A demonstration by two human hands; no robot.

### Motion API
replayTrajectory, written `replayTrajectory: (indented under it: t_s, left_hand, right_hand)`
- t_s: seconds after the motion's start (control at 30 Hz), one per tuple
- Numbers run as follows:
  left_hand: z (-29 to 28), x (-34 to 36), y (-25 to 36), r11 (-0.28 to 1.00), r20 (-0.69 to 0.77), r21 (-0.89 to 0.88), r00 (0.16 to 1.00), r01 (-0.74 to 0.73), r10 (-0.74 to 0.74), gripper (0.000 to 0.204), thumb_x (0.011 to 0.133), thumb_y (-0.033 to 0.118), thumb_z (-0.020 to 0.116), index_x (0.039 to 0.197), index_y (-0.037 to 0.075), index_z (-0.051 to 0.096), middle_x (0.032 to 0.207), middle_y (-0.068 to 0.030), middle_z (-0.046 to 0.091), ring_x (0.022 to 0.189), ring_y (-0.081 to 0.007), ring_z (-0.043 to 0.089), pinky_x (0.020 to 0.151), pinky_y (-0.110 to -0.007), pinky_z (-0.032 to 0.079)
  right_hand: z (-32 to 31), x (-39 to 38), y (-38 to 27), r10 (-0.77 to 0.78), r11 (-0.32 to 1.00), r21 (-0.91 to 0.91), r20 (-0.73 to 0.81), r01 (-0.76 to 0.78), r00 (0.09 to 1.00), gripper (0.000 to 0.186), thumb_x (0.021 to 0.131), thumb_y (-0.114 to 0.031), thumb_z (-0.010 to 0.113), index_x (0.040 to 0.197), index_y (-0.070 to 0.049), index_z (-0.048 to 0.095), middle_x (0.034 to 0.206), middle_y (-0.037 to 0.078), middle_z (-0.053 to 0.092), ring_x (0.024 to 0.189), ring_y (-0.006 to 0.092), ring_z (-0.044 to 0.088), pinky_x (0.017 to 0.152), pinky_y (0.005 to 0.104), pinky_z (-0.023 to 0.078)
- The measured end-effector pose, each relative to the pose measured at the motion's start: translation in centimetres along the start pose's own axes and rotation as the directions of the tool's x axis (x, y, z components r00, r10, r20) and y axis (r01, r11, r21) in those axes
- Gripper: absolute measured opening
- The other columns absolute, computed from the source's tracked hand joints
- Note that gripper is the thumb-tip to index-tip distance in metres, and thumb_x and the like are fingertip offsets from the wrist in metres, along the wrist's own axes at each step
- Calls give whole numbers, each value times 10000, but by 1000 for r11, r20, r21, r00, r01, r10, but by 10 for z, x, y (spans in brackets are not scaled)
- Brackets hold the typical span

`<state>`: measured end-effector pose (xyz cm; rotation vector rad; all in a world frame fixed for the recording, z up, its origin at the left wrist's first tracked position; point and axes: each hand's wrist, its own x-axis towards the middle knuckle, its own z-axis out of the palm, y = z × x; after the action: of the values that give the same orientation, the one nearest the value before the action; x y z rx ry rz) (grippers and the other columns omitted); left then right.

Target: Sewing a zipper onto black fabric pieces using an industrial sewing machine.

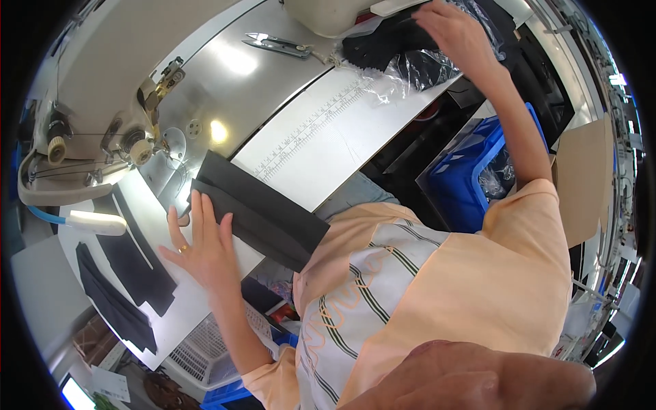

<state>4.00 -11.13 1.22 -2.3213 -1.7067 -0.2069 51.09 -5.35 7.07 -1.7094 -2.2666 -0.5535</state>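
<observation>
My left hand [205, 238] lies with its fingers spread at the left edge of a folded black fabric piece [263, 212], fingertips touching it. A ring is on one finger. The piece lies beside the sewing machine's needle area [179, 188] and reaches over the table's front edge towards my body. At the far right my right hand [456, 35] is stretched out over a bundle of dark fabric [376, 51], its fingers loosely bent and a little apart. Clear plastic wrapping [403, 78] lies around that bundle. Nothing shows in the right hand.
Thread snips [279, 45] lie on the metal machine bed [225, 75]. A ruler scale [307, 126] runs along the white tabletop. More dark fabric pieces [133, 256] lie at left. A blue crate [458, 178] stands at right and a white basket [205, 352] below left.
</observation>
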Motion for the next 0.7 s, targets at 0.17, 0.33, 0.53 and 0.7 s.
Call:
replayTrajectory:
  t_s: [0.17, 0.33, 0.53, 0.7]
  left_hand:
    - [5, 10, -8, 990, 11, -127, 998, -64, 66, 389, 954, 269, 593, 1318, 133, 599, 1415, 27, 523, 1397, -257, 345, 1119, -628, 87]
    - [2, 10, -8, 981, -10, -190, 999, -33, 32, 374, 926, 262, 637, 1281, 148, 624, 1358, 36, 565, 1370, -260, 379, 1128, -613, 73]
    - [2, 4, -9, 961, 11, -260, 996, 91, -91, 341, 878, 252, 699, 1205, 168, 655, 1311, 54, 614, 1353, -249, 409, 1131, -628, 47]
    - [5, 10, -13, 948, -89, -307, 994, -87, 62, 406, 796, 330, 758, 1165, 187, 665, 1286, 88, 625, 1333, -231, 433, 1091, -667, 101]
  right_hand:
    - [25, 6, 34, -143, 989, 54, 64, 139, 988, 189, 810, -41, 610, 993, -35, 656, 950, 149, 632, 883, 321, 603, 762, 372, 511]
    - [21, -15, 16, -136, 987, 66, -107, 143, 985, 279, 855, 19, 628, 1126, -45, 657, 1136, 80, 675, 1001, 271, 656, 835, 325, 535]
    - [4, -11, -38, -87, 898, 371, -372, 234, 924, 332, 790, 81, 629, 1107, -15, 657, 1144, 138, 675, 1001, 286, 658, 848, 321, 531]
    - [-2, 20, -177, -417, 548, 619, -380, 562, 826, 402, 687, 18, 686, 1087, -3, 660, 1125, 163, 673, 977, 312, 666, 838, 332, 550]
